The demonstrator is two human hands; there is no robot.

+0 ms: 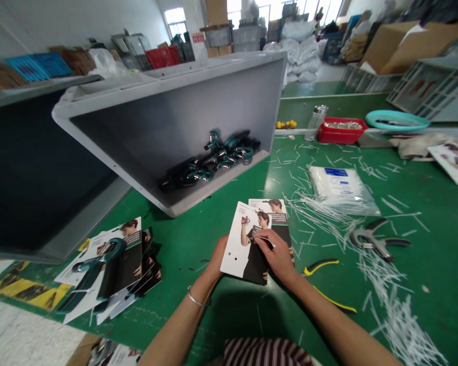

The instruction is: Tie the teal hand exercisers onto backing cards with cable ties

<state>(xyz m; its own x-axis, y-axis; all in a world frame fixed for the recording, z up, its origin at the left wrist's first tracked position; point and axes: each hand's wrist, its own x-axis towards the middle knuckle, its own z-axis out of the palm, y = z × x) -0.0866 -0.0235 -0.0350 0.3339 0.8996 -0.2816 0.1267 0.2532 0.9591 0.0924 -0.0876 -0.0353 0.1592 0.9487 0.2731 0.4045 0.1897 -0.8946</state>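
My left hand (218, 256) grips a printed packaging card (234, 249) by its left edge, tilted above the green table. Most of its fingers are hidden behind the card. My right hand (278, 256) is closed in a pinch against the card's face, with a thin white cable tie (269, 243) between the fingers. Another printed card (280, 221) lies partly under the held one. Yellow-and-black handled pliers (322, 264) lie beside my right forearm, their jaws partly hidden. To the left, a teal-and-black plier-like tool (109, 264) rests on a pile of cards (135, 267).
A grey crate (168, 96) on its side holds several teal-and-black tools (225, 157). Loose cable ties (400, 320) litter the right side, near a plastic bag of ties (339, 185) and grey pliers (372, 239). Behind stand a red tray (341, 133) and a turquoise basin (397, 120).
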